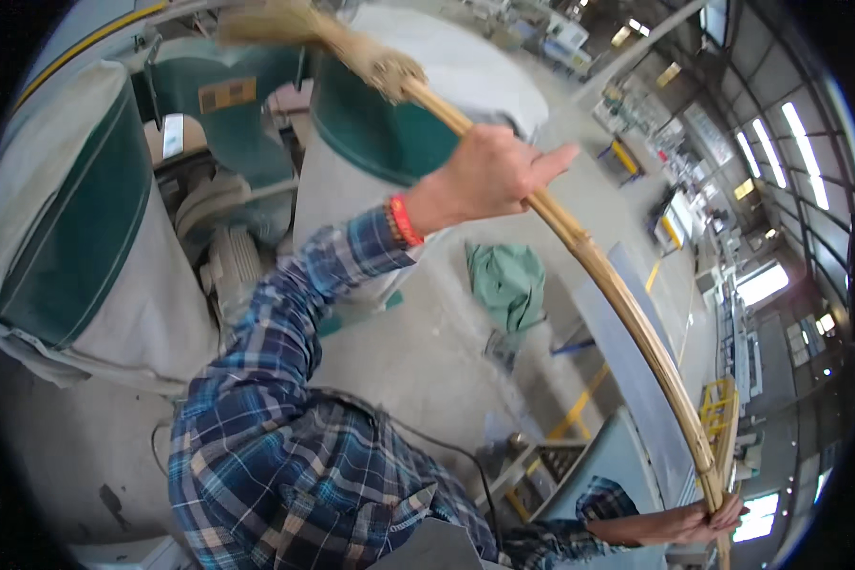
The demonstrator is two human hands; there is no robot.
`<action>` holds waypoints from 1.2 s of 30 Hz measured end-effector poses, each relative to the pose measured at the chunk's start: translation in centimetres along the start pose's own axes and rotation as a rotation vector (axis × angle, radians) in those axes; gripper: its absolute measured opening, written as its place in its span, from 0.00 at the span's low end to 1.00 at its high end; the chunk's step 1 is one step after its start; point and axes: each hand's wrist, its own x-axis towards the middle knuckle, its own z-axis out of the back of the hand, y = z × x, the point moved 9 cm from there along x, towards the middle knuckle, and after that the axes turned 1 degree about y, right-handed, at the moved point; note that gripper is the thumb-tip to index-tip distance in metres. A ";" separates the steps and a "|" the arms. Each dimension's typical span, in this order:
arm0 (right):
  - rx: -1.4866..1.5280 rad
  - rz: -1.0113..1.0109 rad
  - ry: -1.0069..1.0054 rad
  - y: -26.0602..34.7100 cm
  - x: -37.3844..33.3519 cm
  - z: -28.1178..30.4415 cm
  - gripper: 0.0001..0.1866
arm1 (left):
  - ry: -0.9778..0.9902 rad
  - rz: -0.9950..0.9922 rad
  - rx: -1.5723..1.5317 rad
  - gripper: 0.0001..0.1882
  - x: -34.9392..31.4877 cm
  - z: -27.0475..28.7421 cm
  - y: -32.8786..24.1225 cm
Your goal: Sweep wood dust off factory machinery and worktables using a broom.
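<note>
A long straw broom with a pale bamboo handle (627, 309) runs from the upper left to the lower right. My left hand (503, 176), a red band at its wrist, is wrapped round the upper handle close to the broom head, one finger pointing off it. Farther down, near the handle's other end, my right hand (712, 521) is closed round it. The bristles (266, 24) are blurred and hang in front of a machine with white bags (446, 62) and green bands. Both my sleeves are blue plaid.
Left of me stands another white-and-green bag (76, 218), with a grey motor (233, 271) between the bags. A green cloth (505, 285) lies on the concrete floor. A grey-blue panel (627, 313) passes behind the handle. A dark cable (437, 442) curves beside my body.
</note>
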 end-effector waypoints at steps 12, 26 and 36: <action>-0.231 0.015 -0.992 -1.9 -22.2 22.9 0.16 | 0.459 -0.089 0.119 0.18 -18.5 1.7 2.0; -0.273 0.154 -0.722 9.7 -26.2 20.0 0.16 | 0.769 0.155 -0.143 0.23 -23.1 -0.9 -3.3; -0.277 0.467 -0.680 -7.7 -14.9 6.2 0.15 | 0.371 0.166 -0.109 0.12 -11.7 -2.4 9.1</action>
